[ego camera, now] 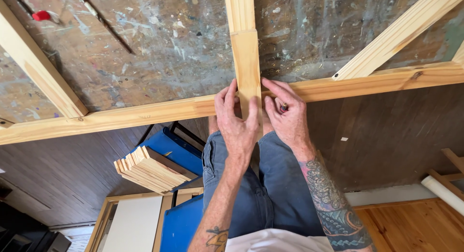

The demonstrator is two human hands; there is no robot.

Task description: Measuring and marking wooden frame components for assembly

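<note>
A pale wooden frame lies on a paint-spattered workbench (159,49). Its long front rail (145,114) runs across the view, and a short wooden cross piece (246,63) stands at right angles to it in the middle. My left hand (237,121) presses on the near end of that cross piece, thumb on its left edge, fingers on its face. My right hand (287,116) rests against its right edge where it meets the rail, and holds a small dark and red pencil-like object (283,107) between its fingers.
Diagonal frame braces cross the bench at the left (38,68) and right (401,32). A small red object (41,15) and a thin dark stick (108,27) lie on the bench. Below, a stack of wooden strips (152,170) sits on a blue surface (181,153).
</note>
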